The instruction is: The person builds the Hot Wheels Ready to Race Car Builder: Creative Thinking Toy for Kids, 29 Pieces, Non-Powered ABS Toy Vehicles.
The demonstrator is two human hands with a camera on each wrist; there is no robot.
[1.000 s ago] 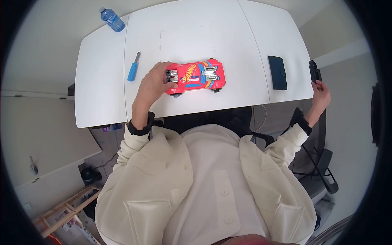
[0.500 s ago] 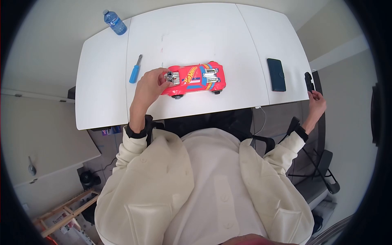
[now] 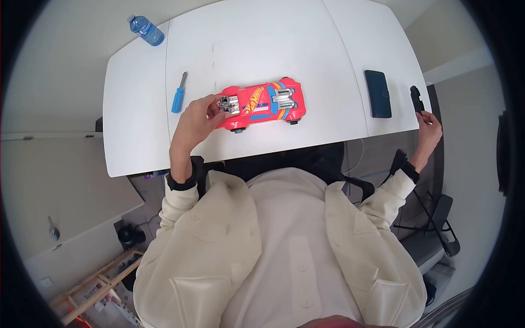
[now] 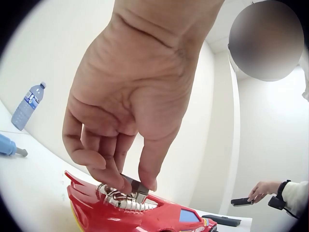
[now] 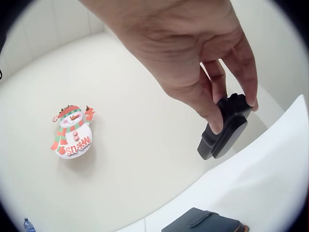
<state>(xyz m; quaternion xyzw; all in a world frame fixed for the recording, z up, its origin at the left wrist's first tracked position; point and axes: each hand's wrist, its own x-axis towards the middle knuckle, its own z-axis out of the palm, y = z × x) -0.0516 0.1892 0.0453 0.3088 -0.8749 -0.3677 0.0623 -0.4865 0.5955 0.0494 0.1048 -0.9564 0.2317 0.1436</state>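
Note:
A red toy car [image 3: 260, 106] with yellow lettering and silver engine parts lies on the white table. My left hand [image 3: 196, 121] is at its left end; in the left wrist view the thumb and fingertips pinch a small dark and silver piece [image 4: 134, 183] over the chrome engine [image 4: 120, 199]. Off the table's right edge, my right hand [image 3: 429, 138] holds a black object [image 3: 416, 99]. The right wrist view shows thumb and fingers gripping this black object [image 5: 224, 128] at its upper end, above the table.
A blue-handled screwdriver [image 3: 179, 94] lies left of the car, and a water bottle [image 3: 146, 30] stands at the back left. A dark phone case [image 3: 378, 94] lies at the right. A snowman decoration [image 5: 72, 133] is on the wall.
The left hand has shifted slightly left along the car's end, its fingers now around the engine part. The right hand still holds the black object, which has moved slightly. The head view has shifted.

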